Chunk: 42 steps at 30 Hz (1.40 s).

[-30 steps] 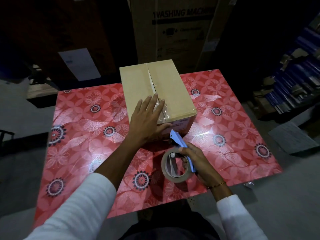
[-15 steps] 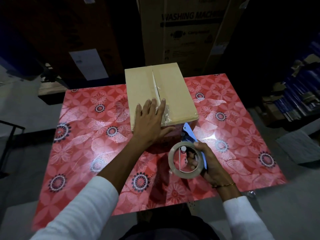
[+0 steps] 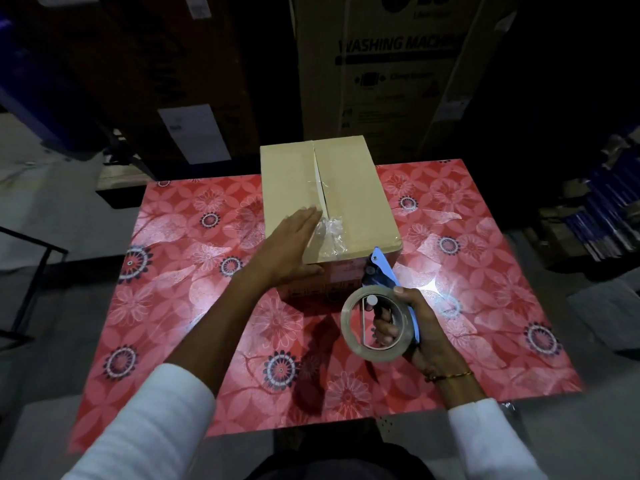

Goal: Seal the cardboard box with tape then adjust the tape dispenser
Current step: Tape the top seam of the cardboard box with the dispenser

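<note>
L hand (image 3: 291, 247) flat, open on cardboard box (image 3: 329, 199); R hand (image 3: 412, 327) grips tape dispenser (image 3: 377, 320) w/ handle. Box prob light, stiff; tape crinkly.

The scene was dim; light fell from above onto the table (image 3: 194, 306), leaving white glare patches on its glossy red cover near my right hand (image 3: 420, 327). My arms cast dark shadows toward me. The surroundings stayed almost black. My left hand (image 3: 289, 251) was motion-blurred. Wide-angle distortion bent the frame edges, and my sleeves (image 3: 152, 420) appeared soft.
</note>
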Each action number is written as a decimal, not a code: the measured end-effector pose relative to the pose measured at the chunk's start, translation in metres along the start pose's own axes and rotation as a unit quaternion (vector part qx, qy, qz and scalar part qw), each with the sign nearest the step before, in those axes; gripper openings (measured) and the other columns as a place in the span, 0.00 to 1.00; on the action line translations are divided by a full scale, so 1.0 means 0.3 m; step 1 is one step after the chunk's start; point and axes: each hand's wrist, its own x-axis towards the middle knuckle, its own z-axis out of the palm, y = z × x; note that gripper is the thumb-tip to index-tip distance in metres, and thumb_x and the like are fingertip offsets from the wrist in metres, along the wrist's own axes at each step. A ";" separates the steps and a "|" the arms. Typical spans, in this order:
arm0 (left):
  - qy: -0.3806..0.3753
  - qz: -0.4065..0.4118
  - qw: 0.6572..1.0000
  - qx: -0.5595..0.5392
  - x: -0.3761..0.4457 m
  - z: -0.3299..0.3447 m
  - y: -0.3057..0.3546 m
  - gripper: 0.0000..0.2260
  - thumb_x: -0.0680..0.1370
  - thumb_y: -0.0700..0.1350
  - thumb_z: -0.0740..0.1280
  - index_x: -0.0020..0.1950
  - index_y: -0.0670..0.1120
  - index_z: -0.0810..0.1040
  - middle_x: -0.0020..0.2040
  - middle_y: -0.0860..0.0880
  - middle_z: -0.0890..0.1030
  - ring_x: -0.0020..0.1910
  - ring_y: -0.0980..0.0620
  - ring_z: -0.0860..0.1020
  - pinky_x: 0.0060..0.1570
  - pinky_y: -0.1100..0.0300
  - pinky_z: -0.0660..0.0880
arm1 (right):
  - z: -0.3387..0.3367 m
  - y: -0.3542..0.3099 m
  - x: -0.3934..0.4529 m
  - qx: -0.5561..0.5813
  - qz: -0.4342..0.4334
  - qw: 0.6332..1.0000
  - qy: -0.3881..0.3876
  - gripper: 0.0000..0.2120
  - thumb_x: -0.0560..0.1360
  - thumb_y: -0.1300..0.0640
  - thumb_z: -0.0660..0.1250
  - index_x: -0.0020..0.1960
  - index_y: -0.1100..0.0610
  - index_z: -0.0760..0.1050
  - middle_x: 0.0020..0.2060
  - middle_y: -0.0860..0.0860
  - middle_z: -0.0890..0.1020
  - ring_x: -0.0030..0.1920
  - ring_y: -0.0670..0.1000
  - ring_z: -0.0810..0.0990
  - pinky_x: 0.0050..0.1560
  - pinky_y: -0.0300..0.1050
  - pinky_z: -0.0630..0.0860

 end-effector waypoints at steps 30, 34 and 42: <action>0.048 -0.157 0.984 0.064 0.025 0.094 0.169 0.49 0.71 0.64 0.70 0.81 0.51 0.43 0.81 0.42 0.48 0.80 0.41 0.48 0.72 0.30 0.49 | 0.006 -0.099 -0.046 0.047 0.042 0.995 -0.075 0.30 0.56 0.46 0.82 0.48 0.66 0.79 0.22 0.53 0.74 0.19 0.48 0.70 0.23 0.41 0.69; 0.073 -0.188 0.976 -0.080 0.007 0.021 0.179 0.38 0.71 0.54 0.75 0.76 0.49 0.63 0.77 0.42 0.59 0.75 0.42 0.60 0.72 0.40 0.58 | -0.014 -0.117 -0.044 0.038 0.044 0.994 -0.092 0.28 0.59 0.45 0.80 0.47 0.66 0.81 0.21 0.53 0.73 0.19 0.49 0.71 0.23 0.42 0.70; 0.075 -0.280 0.814 -0.504 0.003 -0.008 0.456 0.25 0.80 0.60 0.61 0.38 0.40 0.81 0.30 0.45 0.82 0.28 0.47 0.78 0.33 0.57 0.76 | -0.075 -0.169 -0.062 -0.018 0.025 0.999 -0.011 0.23 0.65 0.45 0.75 0.47 0.63 0.76 0.27 0.51 0.79 0.23 0.47 0.76 0.24 0.40 0.73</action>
